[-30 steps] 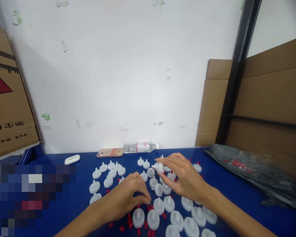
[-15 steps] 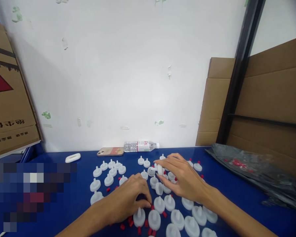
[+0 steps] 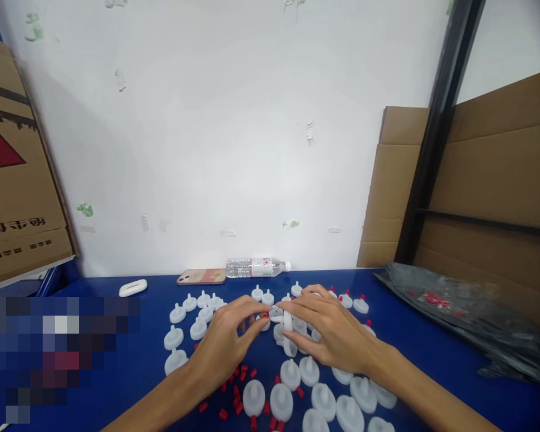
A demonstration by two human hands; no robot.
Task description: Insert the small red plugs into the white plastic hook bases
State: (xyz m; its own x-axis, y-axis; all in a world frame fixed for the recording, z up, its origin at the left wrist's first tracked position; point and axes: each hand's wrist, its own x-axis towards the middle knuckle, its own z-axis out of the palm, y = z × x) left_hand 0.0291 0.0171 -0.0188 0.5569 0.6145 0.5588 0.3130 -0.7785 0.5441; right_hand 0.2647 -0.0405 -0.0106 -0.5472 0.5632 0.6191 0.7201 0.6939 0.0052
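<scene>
My left hand (image 3: pixel 234 336) is raised over the middle of the blue table, thumb and forefinger pinched on a small red cap (image 3: pixel 266 315), which is partly hidden. Close to its right, my right hand (image 3: pixel 328 327) grips a white spouted lid (image 3: pixel 288 324) turned on edge. Its spout is hidden. Beneath and around both hands lie many white spouted lids (image 3: pixel 290 375), most with the spout upward. Loose red caps (image 3: pixel 236 393) are scattered by my left wrist. Several lids at the back right carry a red cap (image 3: pixel 362 297) on the spout.
A water bottle (image 3: pixel 257 267) lies along the wall beside a phone (image 3: pixel 201 276). A white case (image 3: pixel 133 288) is farther left. On the right is a grey plastic bag (image 3: pixel 459 324) with red caps showing. Cardboard (image 3: pixel 396 186) stands behind it, and a carton (image 3: pixel 22 198) at left.
My left hand has lifted from the red caps near the front and moved up and away from me, toward my right hand. The right hand has tilted its lid with the edge upright.
</scene>
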